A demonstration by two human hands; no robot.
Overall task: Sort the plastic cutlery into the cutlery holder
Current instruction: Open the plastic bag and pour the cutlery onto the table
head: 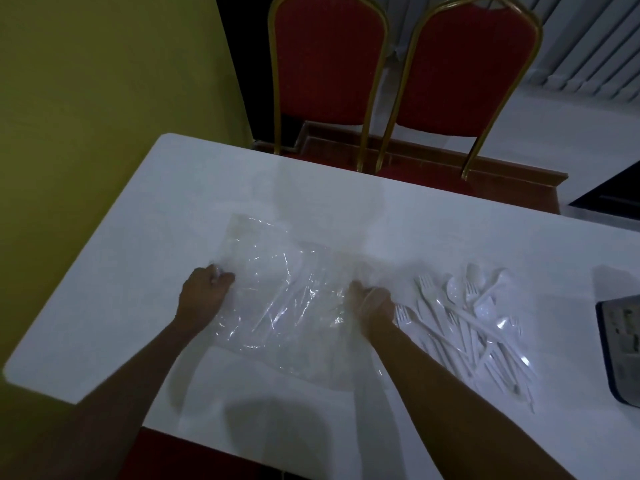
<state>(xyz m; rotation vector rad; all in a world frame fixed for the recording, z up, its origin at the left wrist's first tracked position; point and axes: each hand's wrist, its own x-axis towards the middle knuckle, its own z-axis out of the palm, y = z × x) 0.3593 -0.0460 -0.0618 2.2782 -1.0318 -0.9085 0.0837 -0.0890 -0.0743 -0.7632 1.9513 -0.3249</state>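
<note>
A clear plastic bag [277,292] lies crumpled and flat on the white table [207,188] in front of me. My left hand [202,294] pinches its left edge with the fingers closed. My right hand [372,303] grips its right edge. A loose heap of white plastic cutlery [464,323], forks, spoons and knives mixed together, lies on the table just right of my right hand. I cannot see a cutlery holder for certain.
A dark-rimmed object [620,348] pokes in at the table's right edge, cut off by the frame. Two red chairs [329,64] with gold frames stand behind the table. A yellow wall [86,98] runs along the left.
</note>
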